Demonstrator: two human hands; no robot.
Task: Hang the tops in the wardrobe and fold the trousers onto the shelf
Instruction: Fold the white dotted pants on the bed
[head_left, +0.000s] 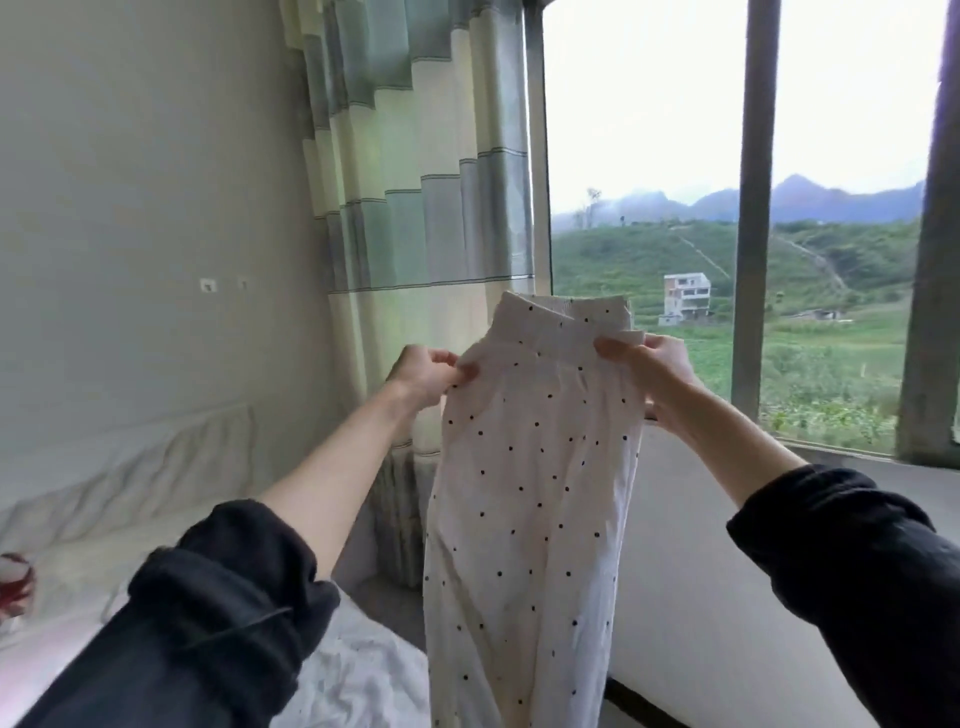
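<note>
White trousers with small dark dots (530, 493) hang in the air in front of me, waistband up. My left hand (426, 376) pinches the left side of the waistband. On the right side, my right hand (654, 364) grips the waistband as well. The legs drop straight down and out of the bottom of the view. Both my arms are stretched forward in dark sleeves pushed up. No wardrobe or shelf is in sight.
A bed with white bedding (353, 670) lies at the lower left, with a red-and-white item (15, 582) at its left edge. A striped green and cream curtain (415, 182) hangs ahead. A large window (649, 156) with a low white sill wall (691, 545) is on the right.
</note>
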